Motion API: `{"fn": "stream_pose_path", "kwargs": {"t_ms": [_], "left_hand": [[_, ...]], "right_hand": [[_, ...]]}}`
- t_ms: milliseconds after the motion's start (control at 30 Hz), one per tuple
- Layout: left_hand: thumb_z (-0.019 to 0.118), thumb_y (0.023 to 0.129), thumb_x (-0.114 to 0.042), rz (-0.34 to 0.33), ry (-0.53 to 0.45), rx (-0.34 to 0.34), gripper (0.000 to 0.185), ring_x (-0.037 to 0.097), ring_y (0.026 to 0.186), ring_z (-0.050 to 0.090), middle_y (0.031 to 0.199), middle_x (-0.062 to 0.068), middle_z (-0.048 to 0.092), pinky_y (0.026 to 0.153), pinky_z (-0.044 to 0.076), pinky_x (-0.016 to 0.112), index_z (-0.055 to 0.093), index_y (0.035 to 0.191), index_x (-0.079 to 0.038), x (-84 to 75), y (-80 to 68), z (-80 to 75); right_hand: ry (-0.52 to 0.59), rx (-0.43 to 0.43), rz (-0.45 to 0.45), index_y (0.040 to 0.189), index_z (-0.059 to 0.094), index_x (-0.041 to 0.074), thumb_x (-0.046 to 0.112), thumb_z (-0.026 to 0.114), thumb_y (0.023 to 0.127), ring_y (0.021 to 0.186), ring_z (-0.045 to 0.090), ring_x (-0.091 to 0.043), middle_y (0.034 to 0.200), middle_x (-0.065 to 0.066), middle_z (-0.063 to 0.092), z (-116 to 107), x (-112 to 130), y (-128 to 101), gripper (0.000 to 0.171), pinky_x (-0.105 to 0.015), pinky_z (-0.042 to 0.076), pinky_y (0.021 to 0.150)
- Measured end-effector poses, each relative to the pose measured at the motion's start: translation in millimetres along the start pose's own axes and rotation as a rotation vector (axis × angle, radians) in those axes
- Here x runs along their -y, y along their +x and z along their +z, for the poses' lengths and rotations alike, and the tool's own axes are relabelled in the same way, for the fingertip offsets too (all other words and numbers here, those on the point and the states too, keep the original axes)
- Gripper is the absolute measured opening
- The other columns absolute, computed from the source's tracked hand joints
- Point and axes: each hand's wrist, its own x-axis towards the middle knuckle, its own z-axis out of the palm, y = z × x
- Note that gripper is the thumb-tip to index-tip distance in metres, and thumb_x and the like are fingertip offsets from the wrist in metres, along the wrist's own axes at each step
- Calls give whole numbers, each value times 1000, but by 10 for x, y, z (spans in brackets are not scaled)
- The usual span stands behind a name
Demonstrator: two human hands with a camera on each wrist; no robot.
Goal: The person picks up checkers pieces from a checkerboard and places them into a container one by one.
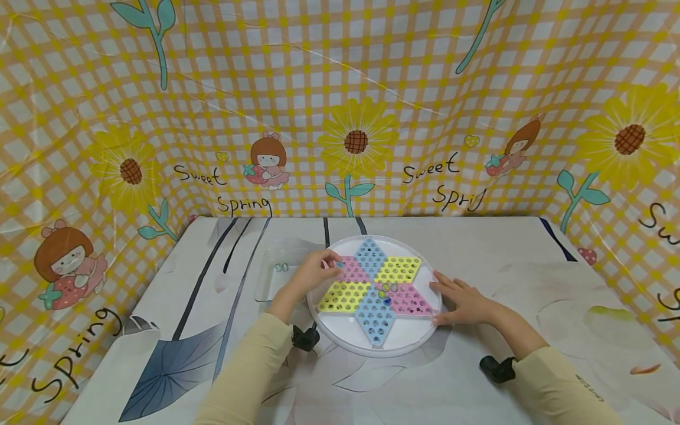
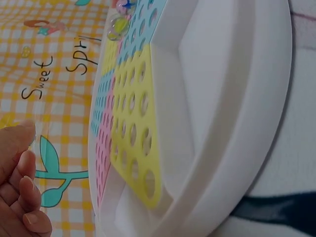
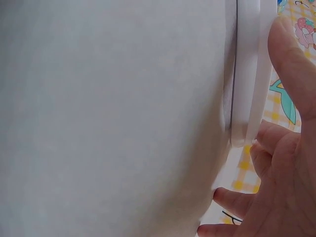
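A round white Chinese checkers board (image 1: 340,330) carries a star of pink, yellow and blue holed sections. Above its left pink section, my left hand (image 1: 317,268) pinches a small glass marble (image 1: 340,264) between thumb and fingertips; in the left wrist view the fingers mostly hide it. Several marbles (image 1: 387,300), green-yellow, clear and blue, sit near the star's middle. With fingers spread, my right hand (image 1: 463,301) rests against the board's right rim. In the right wrist view, its thumb and fingers touch the rim (image 3: 252,74).
Left of the board stands a clear plastic tray (image 1: 264,289) with a few marbles (image 1: 281,267) in it. A patterned cloth (image 1: 297,77) hangs behind and at both sides of the printed table cover (image 1: 510,254). Black devices (image 1: 497,369) are strapped at both wrists.
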Motion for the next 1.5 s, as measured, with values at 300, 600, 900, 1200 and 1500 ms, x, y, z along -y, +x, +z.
{"fn": "stream_pose_path", "kwargs": {"t_ms": [300,600,900,1200,1500], "left_hand": [[64,85,-16,5,45,-39,17,13,69,42,81,1,52,58,36,22,63,99,-6,64,-16,-117],[66,84,-17,-34,33,-82,17,13,70,45,80,0,53,57,38,22,64,99,-8,136,-42,-214],[66,84,-18,-74,15,-123,19,14,72,46,82,1,55,58,39,22,64,99,-8,182,-90,-283],[67,83,-19,-86,4,-164,19,15,74,46,83,2,54,57,39,23,63,99,-8,292,-125,-339],[66,84,-19,-91,8,-180,22,15,73,46,85,4,55,58,39,23,62,102,-7,344,-173,-410]], "right_hand": [[-9,-8,1,138,34,-1,55,66,73,125,14,-60,148,-24,13,-10,2,4,92,-74,14,91],[-7,-8,-8,138,34,-1,54,66,73,124,15,-60,148,-24,14,-25,29,5,90,-74,14,91],[-5,-2,-2,138,33,0,55,66,73,124,14,-60,148,-24,13,-11,-2,3,91,-75,13,91],[2,0,-10,138,34,-1,53,67,74,124,14,-61,148,-25,13,-14,22,-14,90,-75,14,90],[3,-7,-11,138,33,-1,53,67,74,124,14,-61,148,-24,13,-13,33,-28,90,-74,14,92]]}}
